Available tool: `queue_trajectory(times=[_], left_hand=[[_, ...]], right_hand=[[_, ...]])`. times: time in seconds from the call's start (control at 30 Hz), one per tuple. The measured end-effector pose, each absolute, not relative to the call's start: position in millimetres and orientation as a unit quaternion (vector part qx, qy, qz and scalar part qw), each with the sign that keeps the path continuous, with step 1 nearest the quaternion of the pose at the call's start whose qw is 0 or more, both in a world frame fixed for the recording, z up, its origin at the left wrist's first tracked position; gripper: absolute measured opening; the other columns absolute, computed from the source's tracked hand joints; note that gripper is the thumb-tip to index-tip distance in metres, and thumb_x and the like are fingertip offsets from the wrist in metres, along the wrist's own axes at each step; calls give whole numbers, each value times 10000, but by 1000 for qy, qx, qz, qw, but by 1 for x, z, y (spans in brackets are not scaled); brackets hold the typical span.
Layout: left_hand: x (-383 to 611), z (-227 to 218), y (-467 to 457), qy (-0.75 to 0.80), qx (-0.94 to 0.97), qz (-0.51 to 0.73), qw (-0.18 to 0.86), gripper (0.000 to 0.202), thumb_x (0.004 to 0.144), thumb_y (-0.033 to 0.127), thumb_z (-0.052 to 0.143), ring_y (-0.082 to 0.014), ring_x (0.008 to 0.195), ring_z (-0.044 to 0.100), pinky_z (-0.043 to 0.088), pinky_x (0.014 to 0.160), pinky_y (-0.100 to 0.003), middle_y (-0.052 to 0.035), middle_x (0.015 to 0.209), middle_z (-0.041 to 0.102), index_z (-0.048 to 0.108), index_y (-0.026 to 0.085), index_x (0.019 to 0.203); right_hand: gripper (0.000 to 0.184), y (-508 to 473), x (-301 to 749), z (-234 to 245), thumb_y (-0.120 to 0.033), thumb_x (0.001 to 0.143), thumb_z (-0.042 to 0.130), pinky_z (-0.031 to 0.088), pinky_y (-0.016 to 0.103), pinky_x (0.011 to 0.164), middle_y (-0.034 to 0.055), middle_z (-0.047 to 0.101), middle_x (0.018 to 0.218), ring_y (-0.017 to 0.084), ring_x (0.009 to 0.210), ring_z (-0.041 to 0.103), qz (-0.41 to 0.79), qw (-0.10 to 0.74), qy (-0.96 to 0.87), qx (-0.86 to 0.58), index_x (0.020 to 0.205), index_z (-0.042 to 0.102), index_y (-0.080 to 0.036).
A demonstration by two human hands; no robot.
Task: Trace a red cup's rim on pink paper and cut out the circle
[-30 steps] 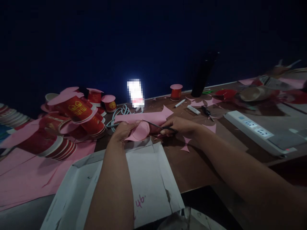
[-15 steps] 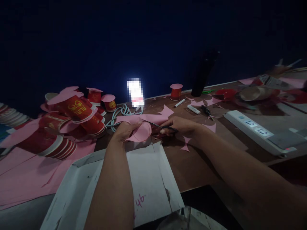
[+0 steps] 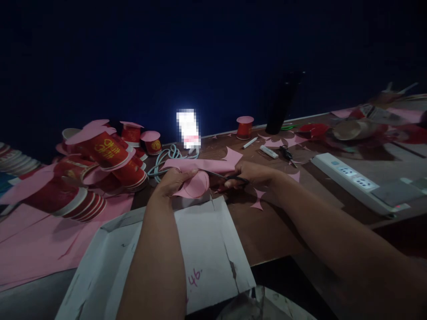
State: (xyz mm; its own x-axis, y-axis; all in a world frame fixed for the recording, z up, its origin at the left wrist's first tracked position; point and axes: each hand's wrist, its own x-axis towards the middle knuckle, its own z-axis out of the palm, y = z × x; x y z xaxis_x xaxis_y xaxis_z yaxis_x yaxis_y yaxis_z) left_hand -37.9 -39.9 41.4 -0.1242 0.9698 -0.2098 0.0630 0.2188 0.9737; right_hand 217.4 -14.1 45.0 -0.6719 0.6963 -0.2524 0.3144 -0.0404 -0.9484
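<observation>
My left hand [image 3: 174, 181] pinches a pink paper piece [image 3: 196, 184] with a rounded, disc-like part, held just above the table. My right hand [image 3: 254, 174] is closed on dark scissors [image 3: 224, 177], whose blades reach left into the pink paper beside the disc. A longer strip of the same pink paper [image 3: 203, 165] runs behind both hands. Small pink offcuts [image 3: 258, 201] lie on the brown table under my right wrist.
Red paper cups capped with pink discs [image 3: 103, 153] are heaped at left on pink sheets [image 3: 36, 242]. A white flattened box [image 3: 200, 249] lies near me. A lit phone [image 3: 188, 129], blue cable [image 3: 165, 158], power strip [image 3: 353, 180], dark bottle [image 3: 283, 104] and another pair of scissors [image 3: 287, 155] stand beyond.
My right hand with the scissors has shifted slightly left and up along the paper. My left hand has turned the pink piece a little. The pink strip behind sits a bit higher.
</observation>
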Motion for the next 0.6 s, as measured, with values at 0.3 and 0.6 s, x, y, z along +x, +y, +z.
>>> queue_trajectory(times=[0.3, 0.6], left_hand=[[-37, 42, -41, 619, 489, 405, 463, 331, 634, 377, 782, -68, 396, 322, 278, 420, -209, 54, 383, 369, 569, 152, 517], [-21, 39, -31, 357, 251, 644, 628, 627, 725, 742, 493, -213, 874, 662, 547, 767, -354, -102, 885, 694, 646, 153, 875]], right_hand=[[366, -15, 216, 45, -374, 588, 812, 339, 214, 517, 13, 648, 662, 78, 555, 454, 627, 168, -662, -375, 853, 752, -129], [350, -16, 196, 35, -441, 680, 767, 423, 221, 474, -32, 532, 557, 72, 473, 466, 680, 395, -524, -328, 851, 720, -139]])
